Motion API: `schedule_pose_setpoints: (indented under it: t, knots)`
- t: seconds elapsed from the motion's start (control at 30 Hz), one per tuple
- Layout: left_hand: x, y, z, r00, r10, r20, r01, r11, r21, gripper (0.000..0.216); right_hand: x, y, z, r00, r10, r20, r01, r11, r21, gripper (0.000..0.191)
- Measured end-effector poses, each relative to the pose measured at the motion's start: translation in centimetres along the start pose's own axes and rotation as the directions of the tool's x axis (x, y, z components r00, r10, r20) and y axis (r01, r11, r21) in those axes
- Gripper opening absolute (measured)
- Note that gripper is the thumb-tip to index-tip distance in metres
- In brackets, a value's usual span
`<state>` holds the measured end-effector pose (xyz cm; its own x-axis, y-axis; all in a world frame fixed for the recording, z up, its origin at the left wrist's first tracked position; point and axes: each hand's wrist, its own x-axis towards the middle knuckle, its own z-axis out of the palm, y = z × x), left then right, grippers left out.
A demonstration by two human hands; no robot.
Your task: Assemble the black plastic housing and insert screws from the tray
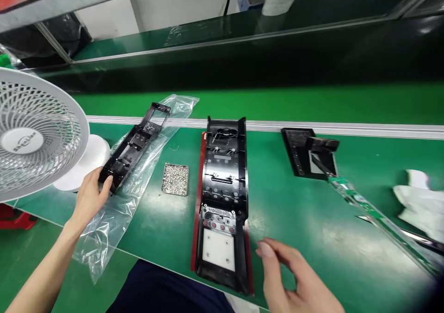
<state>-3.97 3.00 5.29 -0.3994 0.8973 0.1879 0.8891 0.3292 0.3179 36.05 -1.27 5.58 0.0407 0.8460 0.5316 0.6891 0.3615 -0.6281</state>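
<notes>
My left hand point(90, 193) is closed on the near end of a slim black plastic housing point(133, 147), which lies slanted on a clear plastic bag point(116, 229). In front of me a larger black plastic housing point(224, 183) lies inner side up on a red fixture point(196, 229). A white plate with several screw holes point(218, 249) sits in its near end. Just right of that end is my right hand point(289, 273), thumb and forefinger pinched together; whatever is between the tips is too small or hidden. Between the two housings stands a square tray of small metal screws point(175, 179).
A white fan point(41, 137) stands at the left edge. To the right lie a black stand-like part point(308, 153), a blurred electric screwdriver point(426, 243) and a white cloth or glove point(421, 202). A metal rail point(263, 126) crosses the green table behind the parts.
</notes>
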Motion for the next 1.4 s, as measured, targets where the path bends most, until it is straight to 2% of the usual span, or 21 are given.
schedule_pose_setpoints:
  t: [0.1,0.27,0.33,0.43,0.5,0.6,0.67,0.77,0.87,0.93,1.0,1.07,1.13,1.27,1.4]
  knots:
    - [-0.5,0.0,-0.1,0.996,-0.051,0.073,0.051,0.999,-0.003,0.070,2.5,0.9,-0.4,0.996,-0.070,-0.064,0.064,0.994,-0.087,0.026]
    - [-0.7,-0.1,0.3,0.975,-0.135,0.178,0.140,0.990,-0.016,0.070,5.9,1.2,1.1,0.970,-0.241,-0.010,0.239,0.964,-0.113,0.020]
    - [-0.6,0.1,0.2,0.971,-0.141,0.195,0.149,0.988,-0.027,0.071,7.3,1.4,2.3,0.942,-0.333,0.047,0.335,0.920,-0.201,0.026]
    - [-0.4,0.5,-0.3,0.970,-0.161,0.181,0.166,0.986,-0.011,0.072,9.2,1.4,3.9,0.885,-0.400,0.237,0.464,0.790,-0.401,0.028]
    - [-0.4,0.7,-0.8,0.970,-0.179,0.163,0.179,0.984,0.017,0.072,10.3,1.3,4.6,0.854,-0.320,0.410,0.499,0.726,-0.474,0.022]
    - [-0.7,0.4,-1.1,0.967,-0.206,0.151,0.199,0.978,0.057,0.069,11.4,0.8,4.9,0.796,-0.131,0.591,0.495,0.704,-0.510,0.021]
    - [-1.1,-0.1,-0.9,0.962,-0.219,0.163,0.209,0.975,0.075,0.065,12.0,0.5,4.8,0.765,-0.077,0.640,0.496,0.704,-0.508,0.022]
    - [-1.7,-0.6,-0.2,0.963,-0.203,0.176,0.190,0.978,0.085,0.061,12.6,0.4,4.8,0.733,-0.075,0.676,0.519,0.704,-0.485,0.024]
    - [-1.8,-0.6,0.3,0.980,-0.161,0.120,0.149,0.983,0.103,0.061,13.2,0.7,4.8,0.694,-0.085,0.715,0.544,0.713,-0.443,0.026]
    - [-1.5,0.0,0.3,0.994,-0.097,0.057,0.089,0.988,0.126,0.060,13.6,1.0,4.7,0.692,-0.131,0.710,0.555,0.726,-0.407,0.024]
    - [-1.1,0.9,0.2,0.999,0.023,0.030,-0.028,0.988,0.152,0.057,14.1,1.2,4.3,0.711,-0.274,0.648,0.586,0.741,-0.329,0.021]
    - [-0.7,2.1,0.5,0.984,0.169,0.057,-0.177,0.967,0.183,0.057,14.6,1.3,3.7,0.714,-0.446,0.539,0.640,0.728,-0.246,0.022]
    - [-0.1,3.4,1.0,0.956,0.279,0.091,-0.293,0.930,0.223,0.060,15.2,1.0,3.1,0.691,-0.551,0.469,0.691,0.694,-0.203,0.025]
    - [1.3,5.3,2.5,0.930,0.355,0.093,-0.366,0.879,0.304,0.058,15.4,0.2,1.7,0.662,-0.601,0.448,0.729,0.656,-0.198,0.030]
    - [2.6,6.0,3.5,0.901,0.425,0.093,-0.429,0.835,0.345,0.052,14.6,0.0,0.8,0.682,-0.595,0.424,0.719,0.652,-0.242,0.038]
